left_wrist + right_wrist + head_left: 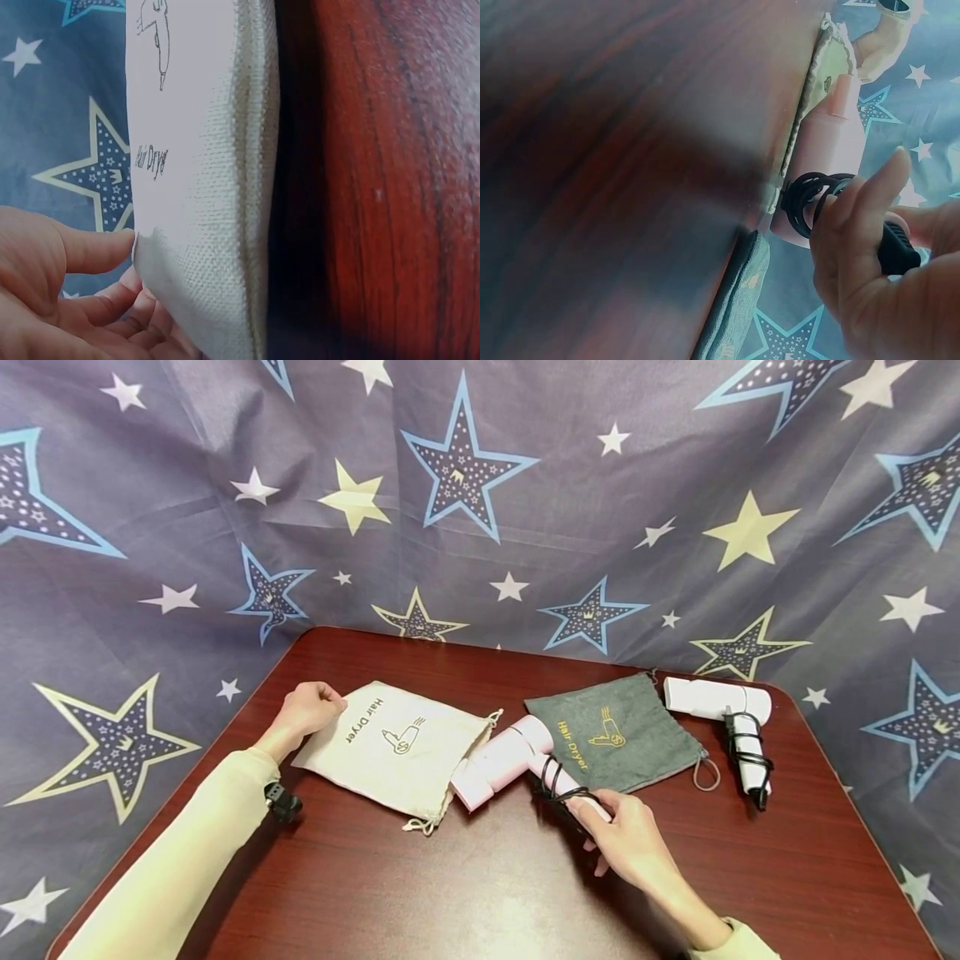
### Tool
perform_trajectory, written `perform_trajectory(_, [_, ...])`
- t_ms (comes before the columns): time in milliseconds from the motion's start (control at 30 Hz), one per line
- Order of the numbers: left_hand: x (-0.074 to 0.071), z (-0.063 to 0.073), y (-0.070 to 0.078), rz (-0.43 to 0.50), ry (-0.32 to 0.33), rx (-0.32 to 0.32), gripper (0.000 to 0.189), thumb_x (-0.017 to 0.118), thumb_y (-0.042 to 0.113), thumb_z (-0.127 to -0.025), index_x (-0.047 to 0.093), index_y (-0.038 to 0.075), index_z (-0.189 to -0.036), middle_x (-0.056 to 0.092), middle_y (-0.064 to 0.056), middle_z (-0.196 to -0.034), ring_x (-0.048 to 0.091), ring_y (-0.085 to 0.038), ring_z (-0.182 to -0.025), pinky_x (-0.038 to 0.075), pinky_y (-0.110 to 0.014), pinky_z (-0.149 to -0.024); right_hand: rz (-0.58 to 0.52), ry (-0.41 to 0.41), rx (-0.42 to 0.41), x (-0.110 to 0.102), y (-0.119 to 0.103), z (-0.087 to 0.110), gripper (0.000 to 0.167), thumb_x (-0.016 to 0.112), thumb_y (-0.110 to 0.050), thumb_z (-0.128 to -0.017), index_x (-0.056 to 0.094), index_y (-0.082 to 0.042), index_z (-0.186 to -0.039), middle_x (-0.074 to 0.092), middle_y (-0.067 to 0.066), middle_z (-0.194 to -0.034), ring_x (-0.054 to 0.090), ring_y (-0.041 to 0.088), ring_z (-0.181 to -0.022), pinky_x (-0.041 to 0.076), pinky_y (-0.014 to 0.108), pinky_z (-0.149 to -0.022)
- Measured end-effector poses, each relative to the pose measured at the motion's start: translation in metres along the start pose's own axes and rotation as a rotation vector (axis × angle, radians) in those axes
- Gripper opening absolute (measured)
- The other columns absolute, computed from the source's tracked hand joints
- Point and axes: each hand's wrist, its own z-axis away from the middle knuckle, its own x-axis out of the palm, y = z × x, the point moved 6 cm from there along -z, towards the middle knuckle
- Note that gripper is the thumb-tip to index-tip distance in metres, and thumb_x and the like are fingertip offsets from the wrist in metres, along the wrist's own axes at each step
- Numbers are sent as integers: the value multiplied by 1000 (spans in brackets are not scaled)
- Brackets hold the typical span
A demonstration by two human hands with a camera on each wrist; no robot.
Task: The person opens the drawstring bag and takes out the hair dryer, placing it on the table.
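My left hand (pixel 307 712) pinches the closed-end corner of a cream drawstring bag (pixel 408 739) printed "Hair Dryer"; in the left wrist view the thumb (pixel 101 250) lies against the bag's edge. My right hand (pixel 626 837) grips the handle of a pink hair dryer (pixel 506 756) with black cord (pixel 558 785) wound round it. The dryer's nozzle end sits at the bag's open mouth, by the drawstrings. The right wrist view shows the pink dryer (pixel 829 142) pointing toward the cream bag, with the fingers curled round its handle.
A grey drawstring bag (pixel 611 735) with gold print lies flat just right of the pink dryer. Beyond it, at the right, rests a white hair dryer (pixel 716 700) with its cord wrapped round the handle. The reddish-brown table (pixel 360 893) meets a star-patterned curtain (pixel 510 552) behind.
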Motion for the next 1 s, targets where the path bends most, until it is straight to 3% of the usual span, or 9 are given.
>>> perform_trajectory(233, [2, 2, 6, -86, 4, 72, 32, 66, 20, -99, 63, -5, -119, 64, -21, -104, 58, -38, -99, 49, -45, -81, 12, 3, 15, -3, 1, 0, 25, 73, -33, -101, 74, -9, -108, 65, 5, -63, 61, 24, -38, 55, 44, -46])
perform_trajectory(467, [6, 9, 20, -157, 2, 137, 46, 66, 17, -97, 58, -8, -135, 66, -31, -116, 61, -47, -108, 49, -58, -91, 21, 13, 6, -9, 0, -2, 25, 72, -33, -101, 74, -8, -104, 65, 6, -63, 61, 25, -38, 55, 44, -45])
perform_trajectory(600, [12, 19, 35, -223, -9, 239, 47, 69, 15, -96, 58, -11, -134, 64, -35, -123, 59, -52, -115, 46, -62, -97, 21, 23, 7, -13, -1, -1, 27, 72, -34, -101, 74, -8, -106, 66, 6, -63, 61, 25, -38, 55, 44, -45])
perform_trajectory(867, [42, 56, 67, -326, -137, 431, 50, 72, 15, -93, 61, -9, -135, 59, -37, -130, 55, -55, -123, 43, -62, -105, 2, 29, -10, -22, -2, -4, 29, 72, -33, -102, 74, -5, -110, 66, 7, -65, 62, 25, -39, 55, 47, -45])
perform_trajectory(1000, [57, 74, 73, -346, -227, 461, 59, 71, 21, -95, 56, -5, -145, 48, -40, -143, 45, -59, -133, 37, -66, -109, -15, 34, -14, -24, -4, -7, 30, 71, -33, -102, 74, -3, -109, 66, 7, -66, 62, 25, -40, 55, 47, -45])
